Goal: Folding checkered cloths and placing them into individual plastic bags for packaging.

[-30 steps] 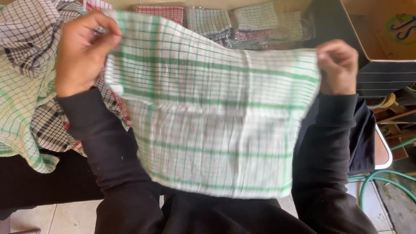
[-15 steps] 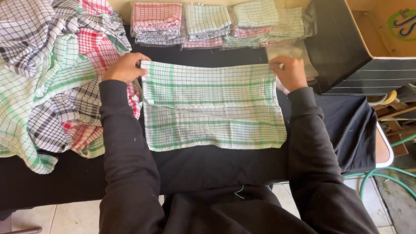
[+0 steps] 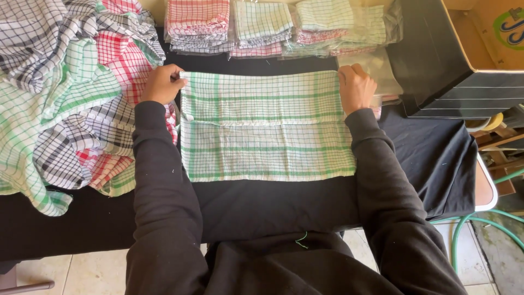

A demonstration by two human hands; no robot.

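A green-checked cloth (image 3: 266,124) lies flat on the bench (image 3: 245,202). The left hand (image 3: 162,83) and right hand (image 3: 356,87) pinch its far corners. It looks light, soft and limp, so corners likely offer the best grip.

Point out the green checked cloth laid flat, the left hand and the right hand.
green checked cloth (image 3: 267,131), head view, middle of the flat fabric.
left hand (image 3: 162,84), head view, back of the hand at the cloth's top corner.
right hand (image 3: 357,87), head view, back of the hand at the opposite top corner.

The person wears a black long-sleeved sweatshirt (image 3: 164,218) with ribbed cuffs and a small green thread at the chest.
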